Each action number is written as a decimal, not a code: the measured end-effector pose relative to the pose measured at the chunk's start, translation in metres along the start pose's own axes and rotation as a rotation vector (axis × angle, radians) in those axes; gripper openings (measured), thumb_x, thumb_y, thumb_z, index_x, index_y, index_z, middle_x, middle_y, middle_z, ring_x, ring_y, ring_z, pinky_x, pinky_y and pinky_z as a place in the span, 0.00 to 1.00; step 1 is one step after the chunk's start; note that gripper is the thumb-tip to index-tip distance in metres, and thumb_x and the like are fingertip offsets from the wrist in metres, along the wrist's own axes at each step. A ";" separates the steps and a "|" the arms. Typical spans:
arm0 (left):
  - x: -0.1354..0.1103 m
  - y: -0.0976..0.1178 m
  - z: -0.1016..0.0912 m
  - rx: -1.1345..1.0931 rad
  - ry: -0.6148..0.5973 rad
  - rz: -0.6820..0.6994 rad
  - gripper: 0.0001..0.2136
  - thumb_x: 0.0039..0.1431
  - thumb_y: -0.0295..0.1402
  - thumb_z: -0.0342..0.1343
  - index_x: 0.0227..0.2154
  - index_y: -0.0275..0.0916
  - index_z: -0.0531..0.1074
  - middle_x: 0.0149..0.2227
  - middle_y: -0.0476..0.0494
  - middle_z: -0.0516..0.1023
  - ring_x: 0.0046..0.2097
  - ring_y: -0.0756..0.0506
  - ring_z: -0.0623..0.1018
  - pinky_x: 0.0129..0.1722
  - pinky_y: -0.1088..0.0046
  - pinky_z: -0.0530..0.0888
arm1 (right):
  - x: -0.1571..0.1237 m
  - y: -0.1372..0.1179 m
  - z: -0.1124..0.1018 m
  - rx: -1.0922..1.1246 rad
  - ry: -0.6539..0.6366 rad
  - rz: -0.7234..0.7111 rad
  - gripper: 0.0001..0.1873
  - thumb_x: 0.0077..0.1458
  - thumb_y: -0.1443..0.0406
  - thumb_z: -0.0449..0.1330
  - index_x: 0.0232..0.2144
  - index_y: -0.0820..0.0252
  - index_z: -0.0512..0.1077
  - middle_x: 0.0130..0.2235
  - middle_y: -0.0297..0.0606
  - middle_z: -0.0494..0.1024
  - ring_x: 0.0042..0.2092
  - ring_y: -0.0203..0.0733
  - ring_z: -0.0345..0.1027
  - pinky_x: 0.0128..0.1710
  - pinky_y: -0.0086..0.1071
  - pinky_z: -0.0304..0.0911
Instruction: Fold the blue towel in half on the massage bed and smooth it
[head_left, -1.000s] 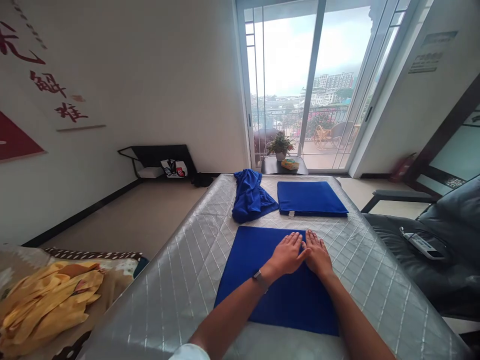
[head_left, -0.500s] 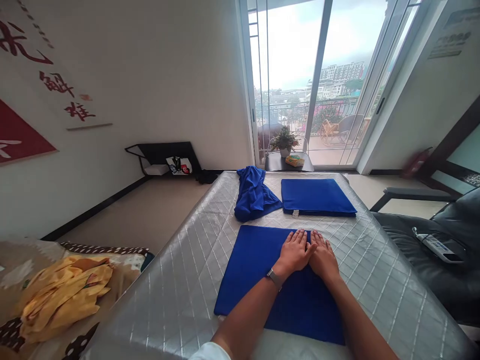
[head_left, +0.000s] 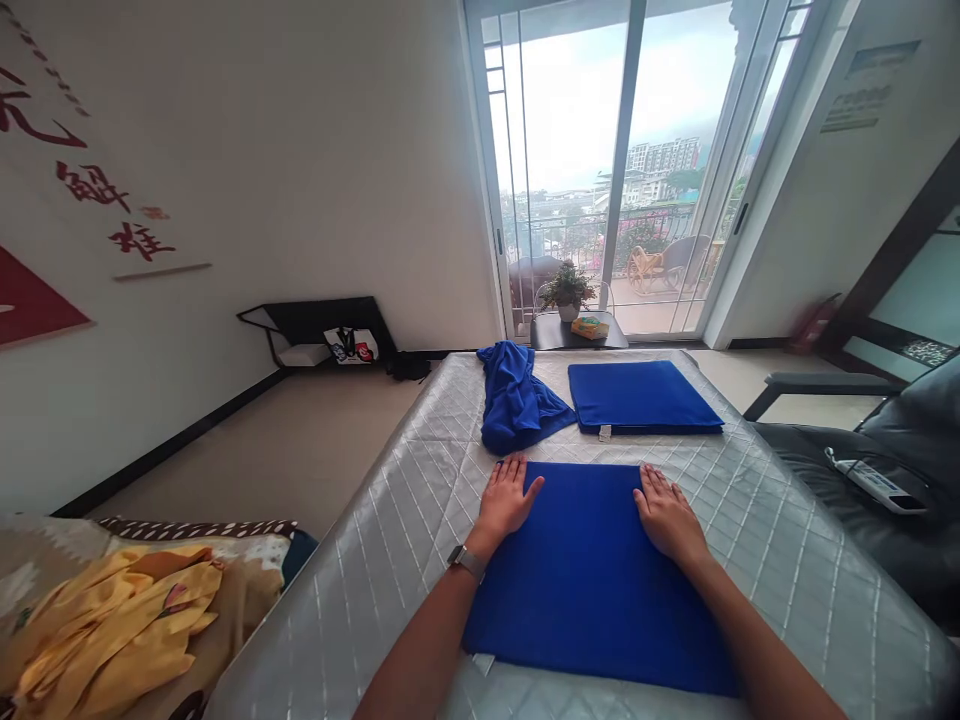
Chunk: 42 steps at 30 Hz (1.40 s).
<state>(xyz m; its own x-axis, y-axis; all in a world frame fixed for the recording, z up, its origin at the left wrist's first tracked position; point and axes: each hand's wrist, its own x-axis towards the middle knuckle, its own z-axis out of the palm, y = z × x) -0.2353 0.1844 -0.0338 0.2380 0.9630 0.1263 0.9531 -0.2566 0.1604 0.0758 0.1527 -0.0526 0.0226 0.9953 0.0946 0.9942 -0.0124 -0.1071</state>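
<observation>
A folded blue cloth (head_left: 585, 580) lies flat on the silver quilted table cover (head_left: 375, 570) in front of me. My left hand (head_left: 510, 497) rests on its far left corner, palm down with the fingers stretched out. On the far right corner lies my right hand (head_left: 670, 512), likewise flat and open. Beyond the left hand sits a crumpled blue cloth (head_left: 517, 400). To its right is another neatly folded blue cloth (head_left: 645, 397) with a small white tag at its near edge.
A black armchair (head_left: 810, 450) with a white power strip (head_left: 874, 488) on it stands at the right. Yellow cloth (head_left: 120, 630) lies on a patterned cover at the lower left. A small table (head_left: 547, 333) holding a potted plant (head_left: 569, 290) stands by the glass door.
My hands have moved apart from the middle of the far edge: the left to the left corner, the right to the right corner. The view has shifted slightly.
</observation>
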 end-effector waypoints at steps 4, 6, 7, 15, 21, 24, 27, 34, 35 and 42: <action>-0.004 -0.021 -0.001 -0.017 0.011 -0.013 0.38 0.70 0.55 0.27 0.70 0.31 0.53 0.71 0.36 0.54 0.72 0.39 0.53 0.70 0.56 0.56 | 0.001 0.005 0.003 -0.018 0.005 -0.020 0.34 0.67 0.59 0.35 0.70 0.70 0.50 0.72 0.46 0.51 0.72 0.44 0.42 0.70 0.46 0.40; -0.005 -0.022 0.000 -0.040 0.018 -0.011 0.39 0.70 0.56 0.26 0.69 0.29 0.53 0.71 0.35 0.54 0.72 0.39 0.53 0.70 0.56 0.56 | 0.002 0.006 0.005 -0.025 0.017 -0.025 0.34 0.67 0.59 0.35 0.70 0.71 0.51 0.72 0.47 0.51 0.72 0.44 0.42 0.70 0.45 0.40; -0.005 -0.021 0.001 -0.050 0.026 -0.012 0.39 0.70 0.56 0.26 0.69 0.28 0.54 0.71 0.34 0.55 0.72 0.38 0.53 0.70 0.56 0.56 | 0.003 0.007 0.005 -0.024 0.023 -0.024 0.34 0.67 0.59 0.35 0.70 0.71 0.51 0.72 0.47 0.51 0.72 0.44 0.41 0.70 0.45 0.40; -0.004 -0.019 0.002 -0.068 0.049 -0.008 0.39 0.70 0.56 0.27 0.69 0.27 0.55 0.71 0.32 0.56 0.72 0.37 0.55 0.70 0.55 0.56 | 0.005 0.004 -0.003 -0.035 -0.033 0.013 0.35 0.67 0.58 0.34 0.70 0.70 0.50 0.72 0.46 0.50 0.72 0.44 0.41 0.70 0.45 0.41; -0.004 -0.018 0.000 -0.055 0.045 -0.004 0.38 0.70 0.55 0.28 0.69 0.29 0.55 0.70 0.33 0.57 0.72 0.38 0.55 0.70 0.55 0.56 | 0.019 0.001 -0.024 -0.097 -0.091 -0.028 0.33 0.66 0.59 0.39 0.68 0.69 0.58 0.71 0.51 0.55 0.72 0.49 0.45 0.70 0.51 0.39; -0.005 -0.018 -0.001 -0.045 0.051 0.004 0.38 0.71 0.55 0.28 0.69 0.29 0.56 0.70 0.33 0.57 0.71 0.38 0.55 0.70 0.56 0.56 | 0.022 -0.002 -0.022 -0.070 -0.066 -0.018 0.33 0.68 0.59 0.39 0.68 0.72 0.57 0.71 0.52 0.54 0.72 0.48 0.44 0.70 0.46 0.40; -0.005 -0.019 0.001 -0.033 0.060 0.006 0.37 0.71 0.54 0.29 0.68 0.31 0.56 0.70 0.34 0.58 0.71 0.38 0.56 0.69 0.55 0.57 | 0.017 -0.004 -0.011 -0.022 -0.024 -0.007 0.33 0.68 0.59 0.38 0.69 0.72 0.54 0.71 0.50 0.53 0.72 0.46 0.44 0.70 0.44 0.42; -0.004 -0.022 0.004 -0.007 0.070 0.003 0.34 0.71 0.53 0.31 0.68 0.33 0.58 0.70 0.35 0.59 0.71 0.39 0.57 0.69 0.56 0.57 | 0.011 -0.005 -0.001 0.011 0.014 0.000 0.34 0.68 0.60 0.37 0.70 0.73 0.51 0.72 0.48 0.52 0.72 0.44 0.43 0.70 0.42 0.41; -0.004 -0.023 0.004 -0.004 0.067 0.003 0.34 0.72 0.53 0.31 0.68 0.33 0.58 0.70 0.35 0.59 0.71 0.39 0.56 0.69 0.56 0.57 | 0.011 -0.006 -0.002 0.018 0.016 -0.001 0.33 0.68 0.60 0.37 0.70 0.73 0.51 0.72 0.48 0.52 0.72 0.44 0.43 0.70 0.42 0.41; 0.002 -0.028 -0.005 0.027 -0.060 -0.026 0.31 0.72 0.51 0.34 0.68 0.35 0.58 0.71 0.38 0.57 0.71 0.41 0.56 0.69 0.59 0.56 | 0.009 -0.012 -0.008 0.144 -0.010 0.036 0.34 0.68 0.60 0.38 0.70 0.71 0.50 0.72 0.45 0.50 0.73 0.42 0.40 0.71 0.40 0.36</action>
<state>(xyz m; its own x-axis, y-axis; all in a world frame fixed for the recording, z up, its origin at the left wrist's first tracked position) -0.2621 0.1928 -0.0331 0.2231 0.9727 0.0632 0.9636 -0.2299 0.1365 0.0648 0.1611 -0.0424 0.0564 0.9953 0.0783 0.9674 -0.0351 -0.2508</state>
